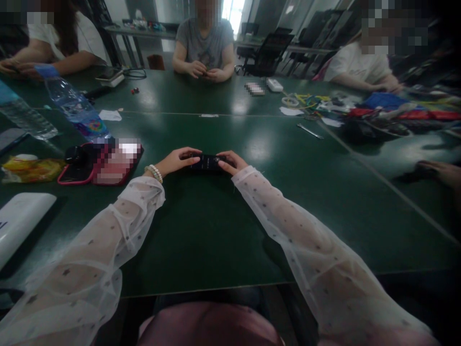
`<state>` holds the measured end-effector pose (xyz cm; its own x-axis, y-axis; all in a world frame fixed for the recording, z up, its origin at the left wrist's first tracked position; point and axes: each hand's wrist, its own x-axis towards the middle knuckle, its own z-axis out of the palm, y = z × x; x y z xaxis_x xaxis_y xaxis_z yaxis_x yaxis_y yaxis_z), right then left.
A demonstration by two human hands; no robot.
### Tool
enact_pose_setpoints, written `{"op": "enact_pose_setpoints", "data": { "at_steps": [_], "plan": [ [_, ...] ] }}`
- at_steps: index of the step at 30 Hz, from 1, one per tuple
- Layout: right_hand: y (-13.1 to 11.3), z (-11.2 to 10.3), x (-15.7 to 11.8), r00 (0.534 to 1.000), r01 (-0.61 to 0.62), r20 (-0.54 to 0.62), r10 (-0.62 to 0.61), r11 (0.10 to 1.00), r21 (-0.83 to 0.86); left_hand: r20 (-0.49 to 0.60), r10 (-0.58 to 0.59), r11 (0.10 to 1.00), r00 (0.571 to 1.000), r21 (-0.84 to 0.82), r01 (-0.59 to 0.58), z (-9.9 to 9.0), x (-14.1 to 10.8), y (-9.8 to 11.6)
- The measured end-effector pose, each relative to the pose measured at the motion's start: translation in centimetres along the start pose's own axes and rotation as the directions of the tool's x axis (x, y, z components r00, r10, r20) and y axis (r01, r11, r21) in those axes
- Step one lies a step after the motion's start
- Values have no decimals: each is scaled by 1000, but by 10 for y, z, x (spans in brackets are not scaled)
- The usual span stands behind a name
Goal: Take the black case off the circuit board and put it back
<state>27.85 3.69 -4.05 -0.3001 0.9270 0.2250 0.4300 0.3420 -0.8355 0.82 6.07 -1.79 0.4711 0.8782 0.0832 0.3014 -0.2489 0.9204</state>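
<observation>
Hands, left (179, 160) and right (232, 162), are gripping opposite ends of a dark phone (207, 162), its long axis running left to right above the green surface (201, 230); neither hand is lying clearly nearer.

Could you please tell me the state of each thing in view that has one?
Phone: held sideways, screen lit
Left hand: gripping one end of the phone
Right hand: gripping the other end
Bottle with blue cap: capped
Wrench: lying on the table
Yellow plastic packet: crumpled
Left sleeve: bunched above the wrist
</observation>
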Motion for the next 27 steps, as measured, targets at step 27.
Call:
{"op": "enact_pose_setpoints", "data": {
  "at_steps": [27],
  "plan": [
    [1, -6, 7, 997, -48, 75, 29, 961, 271, 5, -9, 998, 1000, 57, 9, -1, -2, 3]
  ]
}}
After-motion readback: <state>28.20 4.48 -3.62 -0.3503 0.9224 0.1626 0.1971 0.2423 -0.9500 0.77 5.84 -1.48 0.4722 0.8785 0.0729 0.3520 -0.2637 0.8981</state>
